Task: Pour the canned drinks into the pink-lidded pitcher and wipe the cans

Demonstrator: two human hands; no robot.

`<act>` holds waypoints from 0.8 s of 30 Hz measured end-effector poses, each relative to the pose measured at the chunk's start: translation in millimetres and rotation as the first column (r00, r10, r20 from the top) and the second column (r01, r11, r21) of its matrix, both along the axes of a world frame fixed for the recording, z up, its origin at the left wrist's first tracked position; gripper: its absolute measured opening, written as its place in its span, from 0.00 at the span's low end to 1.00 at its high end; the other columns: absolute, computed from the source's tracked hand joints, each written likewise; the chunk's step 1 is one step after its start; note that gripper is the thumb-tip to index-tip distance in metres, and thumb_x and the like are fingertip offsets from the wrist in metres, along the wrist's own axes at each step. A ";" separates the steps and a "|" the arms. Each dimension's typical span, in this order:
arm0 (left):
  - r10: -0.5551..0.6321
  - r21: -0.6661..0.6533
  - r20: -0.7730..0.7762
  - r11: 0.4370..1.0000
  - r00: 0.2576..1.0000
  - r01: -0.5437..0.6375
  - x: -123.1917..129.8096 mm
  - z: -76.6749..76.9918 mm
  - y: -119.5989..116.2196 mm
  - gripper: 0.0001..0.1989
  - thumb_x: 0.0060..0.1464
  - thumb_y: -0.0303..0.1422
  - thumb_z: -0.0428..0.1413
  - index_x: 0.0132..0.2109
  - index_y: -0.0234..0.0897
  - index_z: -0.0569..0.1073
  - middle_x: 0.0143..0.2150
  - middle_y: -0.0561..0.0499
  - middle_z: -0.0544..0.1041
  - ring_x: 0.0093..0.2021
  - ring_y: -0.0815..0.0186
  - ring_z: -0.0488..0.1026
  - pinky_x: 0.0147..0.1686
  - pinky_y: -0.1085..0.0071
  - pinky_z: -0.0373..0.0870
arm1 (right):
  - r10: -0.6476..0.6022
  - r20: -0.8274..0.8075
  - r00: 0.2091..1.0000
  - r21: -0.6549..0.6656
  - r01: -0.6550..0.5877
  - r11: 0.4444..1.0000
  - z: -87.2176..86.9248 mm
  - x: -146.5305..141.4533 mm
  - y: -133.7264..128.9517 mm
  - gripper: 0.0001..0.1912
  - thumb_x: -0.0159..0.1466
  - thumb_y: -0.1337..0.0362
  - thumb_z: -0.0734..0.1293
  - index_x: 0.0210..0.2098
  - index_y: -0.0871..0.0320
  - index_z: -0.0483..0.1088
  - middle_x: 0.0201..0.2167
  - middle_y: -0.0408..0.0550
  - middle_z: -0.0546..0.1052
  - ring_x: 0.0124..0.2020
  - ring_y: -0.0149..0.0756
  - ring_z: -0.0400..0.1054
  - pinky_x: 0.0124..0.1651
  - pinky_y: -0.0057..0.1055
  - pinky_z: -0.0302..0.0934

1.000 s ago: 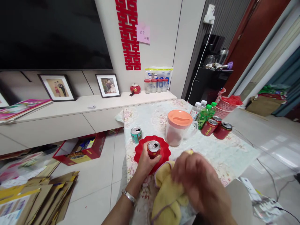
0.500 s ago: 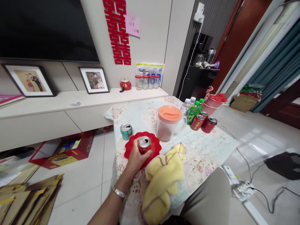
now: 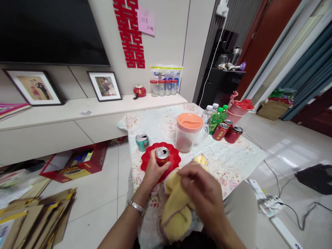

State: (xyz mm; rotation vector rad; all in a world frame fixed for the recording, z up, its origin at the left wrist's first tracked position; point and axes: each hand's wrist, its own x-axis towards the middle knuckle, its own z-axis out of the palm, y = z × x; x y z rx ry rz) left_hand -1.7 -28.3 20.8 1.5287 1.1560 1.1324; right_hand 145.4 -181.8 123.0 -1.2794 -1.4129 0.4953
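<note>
A red can (image 3: pixel 162 157) with an opened top is held in my left hand (image 3: pixel 153 170), over the red scalloped plate (image 3: pixel 174 152). My right hand (image 3: pixel 201 186) is above the yellow cloth (image 3: pixel 176 214), its fingers curled and somewhat blurred; whether it touches the cloth or holds anything is unclear. To the left of the plate stands a teal can (image 3: pixel 142 142). Behind the plate, on its right, is a clear pitcher (image 3: pixel 184 140) with an orange lid.
Red cans (image 3: pixel 220 132), green-capped bottles (image 3: pixel 214 121) and pink baskets (image 3: pixel 234 112) stand at the right of the flowered tablecloth (image 3: pixel 160 121). Behind is a white cabinet (image 3: pixel 103 107). Power strips (image 3: pixel 269 204) lie on the floor at the right.
My right hand has come into view from below, over the yellow cloth. My left hand still holds the red can above the plate. The camera view has shifted slightly.
</note>
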 end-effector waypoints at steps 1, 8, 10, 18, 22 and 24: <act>-0.001 0.002 0.002 1.000 1.000 0.001 0.0 1.2 -0.8 0.32 0.44 0.37 0.66 0.55 0.40 0.63 0.54 0.45 0.76 0.58 0.52 0.75 0.62 0.53 0.68 | -0.102 0.035 0.994 -0.032 0.103 0.994 -8.7 10.9 13.0 0.11 0.70 0.54 0.65 0.40 0.54 0.75 0.37 0.48 0.79 0.38 0.40 0.73 0.40 0.36 0.68; 0.000 0.009 0.006 1.000 1.000 -0.001 -0.1 7.9 -4.5 0.31 0.44 0.34 0.65 0.55 0.39 0.65 0.53 0.43 0.77 0.55 0.53 0.76 0.60 0.54 0.69 | -0.226 0.380 0.897 -0.422 0.386 0.820 -81.4 58.9 28.7 0.23 0.60 0.40 0.66 0.27 0.53 0.70 0.22 0.45 0.73 0.25 0.43 0.68 0.32 0.38 0.58; 0.000 0.006 0.013 1.000 1.000 0.000 -0.7 8.2 -5.2 0.30 0.45 0.33 0.65 0.55 0.40 0.65 0.52 0.45 0.77 0.54 0.54 0.77 0.59 0.55 0.69 | -0.180 0.281 0.943 -0.375 0.280 0.884 -86.0 56.4 26.7 0.23 0.60 0.40 0.67 0.25 0.54 0.69 0.23 0.46 0.73 0.27 0.42 0.68 0.34 0.37 0.59; -0.024 0.014 0.076 1.000 0.997 0.023 -4.4 18.6 -3.5 0.30 0.45 0.32 0.65 0.55 0.42 0.65 0.52 0.48 0.78 0.53 0.56 0.77 0.59 0.57 0.70 | -0.330 -0.389 0.860 -0.373 0.181 0.910 -47.8 39.2 27.6 0.20 0.61 0.44 0.71 0.38 0.55 0.75 0.25 0.42 0.75 0.25 0.37 0.68 0.27 0.30 0.63; -0.056 0.045 0.084 0.998 0.995 0.052 -4.3 32.9 -9.2 0.30 0.44 0.31 0.65 0.55 0.41 0.66 0.53 0.48 0.77 0.55 0.57 0.76 0.60 0.58 0.69 | -0.197 -0.038 0.980 -0.097 0.193 0.976 -20.6 29.1 45.4 0.13 0.65 0.52 0.69 0.31 0.55 0.75 0.27 0.44 0.74 0.29 0.38 0.68 0.32 0.30 0.63; -0.062 0.056 0.090 0.997 0.994 0.057 -3.6 39.1 -14.8 0.30 0.44 0.30 0.65 0.55 0.41 0.66 0.52 0.48 0.78 0.54 0.56 0.77 0.59 0.58 0.71 | -0.084 0.118 0.989 0.052 0.078 0.996 -11.1 22.7 58.6 0.11 0.68 0.58 0.66 0.31 0.55 0.73 0.31 0.46 0.74 0.34 0.38 0.69 0.38 0.32 0.63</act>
